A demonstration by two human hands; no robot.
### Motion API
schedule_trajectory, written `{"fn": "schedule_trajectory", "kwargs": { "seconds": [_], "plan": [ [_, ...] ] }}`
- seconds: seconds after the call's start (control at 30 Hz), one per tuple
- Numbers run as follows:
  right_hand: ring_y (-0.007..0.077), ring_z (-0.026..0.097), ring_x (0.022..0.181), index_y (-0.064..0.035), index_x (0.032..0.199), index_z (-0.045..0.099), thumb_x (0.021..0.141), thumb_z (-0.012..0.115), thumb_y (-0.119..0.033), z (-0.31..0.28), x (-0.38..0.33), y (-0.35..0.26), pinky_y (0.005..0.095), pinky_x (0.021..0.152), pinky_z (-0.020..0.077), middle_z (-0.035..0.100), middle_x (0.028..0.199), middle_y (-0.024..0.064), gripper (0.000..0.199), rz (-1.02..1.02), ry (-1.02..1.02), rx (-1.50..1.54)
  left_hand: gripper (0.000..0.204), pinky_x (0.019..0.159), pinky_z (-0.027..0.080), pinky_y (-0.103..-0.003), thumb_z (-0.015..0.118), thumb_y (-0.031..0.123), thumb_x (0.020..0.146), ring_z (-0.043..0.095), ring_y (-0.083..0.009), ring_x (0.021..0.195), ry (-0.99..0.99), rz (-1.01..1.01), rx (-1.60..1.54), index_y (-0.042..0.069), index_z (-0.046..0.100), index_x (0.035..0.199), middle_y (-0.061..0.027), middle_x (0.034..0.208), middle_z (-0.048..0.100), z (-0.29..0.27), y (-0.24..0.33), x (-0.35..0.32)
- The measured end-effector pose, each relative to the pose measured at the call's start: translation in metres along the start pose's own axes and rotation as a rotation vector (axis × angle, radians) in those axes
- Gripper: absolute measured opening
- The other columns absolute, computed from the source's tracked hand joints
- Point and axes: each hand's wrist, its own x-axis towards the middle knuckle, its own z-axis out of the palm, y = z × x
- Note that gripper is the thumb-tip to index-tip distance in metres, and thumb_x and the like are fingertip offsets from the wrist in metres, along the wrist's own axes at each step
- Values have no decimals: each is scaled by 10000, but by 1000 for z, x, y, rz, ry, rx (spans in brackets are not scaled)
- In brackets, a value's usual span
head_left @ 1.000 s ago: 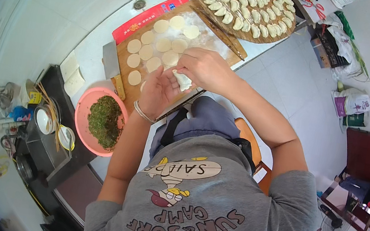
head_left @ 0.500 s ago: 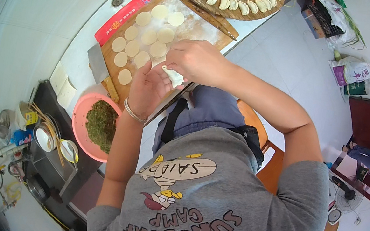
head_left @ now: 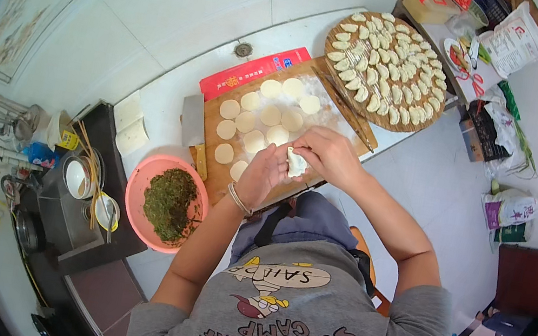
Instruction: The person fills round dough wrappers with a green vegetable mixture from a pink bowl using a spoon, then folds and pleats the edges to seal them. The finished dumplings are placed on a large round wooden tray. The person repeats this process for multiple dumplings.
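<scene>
Near the middle of the frame, both hands meet over the lower right corner of a floured wooden board (head_left: 211,171). The left hand (head_left: 260,175) is cupped under a pale dumpling (head_left: 297,163), its fingers curled up around the dough, a bracelet (head_left: 237,199) showing at the wrist. The right hand (head_left: 329,155) comes in from the right and closes over the dumpling's upper edge, thumb and fingertips pinched tight on the folded wrapper. Both hands hold the same dumpling, which sits just above the board's near edge.

On the board, up and to the left of the hands, round dough wrappers (head_left: 246,121) lie flat in loose rows, mostly apart from each other. A cleaver (head_left: 193,128) rests along the board's left side, blade toward the upper part of the frame. A red box (head_left: 254,71) lies against the board's far edge. In the upper right, a round woven tray (head_left: 332,35) is packed with finished dumplings (head_left: 389,64) in curved rows, and a rolling pin (head_left: 346,112) lies between the tray and the board.

At lower left of the board stands a pink bowl (head_left: 133,199) with chopped green filling (head_left: 169,203). All of it rests on a white table (head_left: 166,102).
</scene>
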Motion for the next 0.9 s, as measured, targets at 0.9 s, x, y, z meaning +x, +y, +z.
{"fn": "schedule_trajectory", "kwargs": {
  "seconds": [0.9],
  "plan": [
    [242, 591, 678, -59, 888, 649, 722, 627, -71, 0, -2, -20, 342, 591, 487, 554, 709, 67, 167, -312, -1, -144, 631, 916, 418, -364, 204, 455, 971, 557, -256, 1067, -65, 1, -152, -48, 378, 1311, -143, 1241, 528, 7, 9, -29]
  ]
}}
